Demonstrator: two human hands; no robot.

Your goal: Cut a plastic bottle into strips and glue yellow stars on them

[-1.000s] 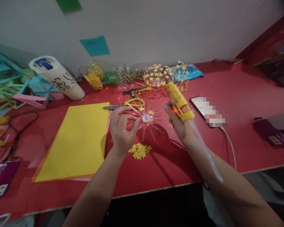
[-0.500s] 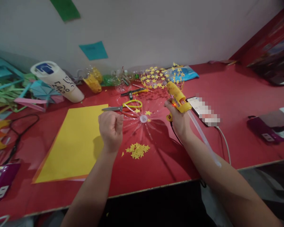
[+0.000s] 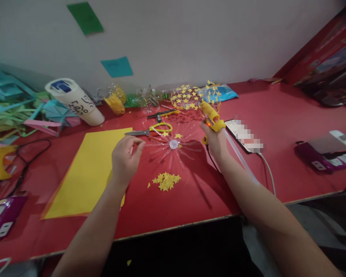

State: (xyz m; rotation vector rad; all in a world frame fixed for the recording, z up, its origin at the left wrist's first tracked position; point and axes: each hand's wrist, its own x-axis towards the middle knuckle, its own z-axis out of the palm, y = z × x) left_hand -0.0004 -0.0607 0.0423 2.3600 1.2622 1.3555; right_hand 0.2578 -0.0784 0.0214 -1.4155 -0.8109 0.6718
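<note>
Left hand: over the edge of the yellow paper, thumb and forefinger drawn together at the outer end of a clear strip; cannot tell whether they pinch it.
Right hand: grasping the yellow glue gun, nozzle pointing toward the wall, glue stick jutting out behind above the forearm.
Clear plastic piece: on the red counter between the hands, strips splayed around a whitish round centre, a few yellow stars among them.
Star pile: loose on the counter, nearer the front edge than the plastic piece.
Scissors: yellow-handled, beyond the left hand, blades reaching the paper's far corner.
Box cutter: behind the scissors.
Phone: right of the glue gun, cable attached.
Tumbler: white, beyond the paper.
</note>
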